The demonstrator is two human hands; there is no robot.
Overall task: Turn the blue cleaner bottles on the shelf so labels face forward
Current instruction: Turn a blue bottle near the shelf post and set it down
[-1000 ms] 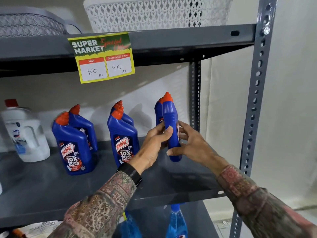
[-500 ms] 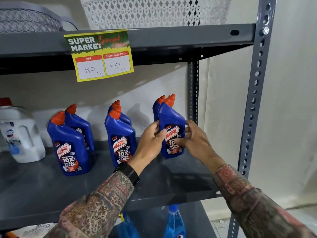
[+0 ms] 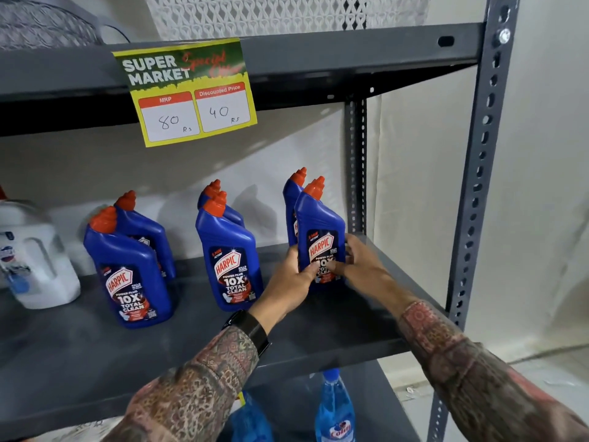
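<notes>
Both hands' grip holds upright blue bottle (image 3: 320, 231), label facing forward.

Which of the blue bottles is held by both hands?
The front right blue bottle, nearest the shelf's right post. The left hand and right hand grip its lower part; the others stand untouched.

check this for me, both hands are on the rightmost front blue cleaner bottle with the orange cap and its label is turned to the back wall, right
Not quite. Both the left hand and the right hand do hold the rightmost front blue cleaner bottle with the orange cap, but its label faces forward, not the back wall. The head view shows the red and white brand name toward the camera.
</notes>
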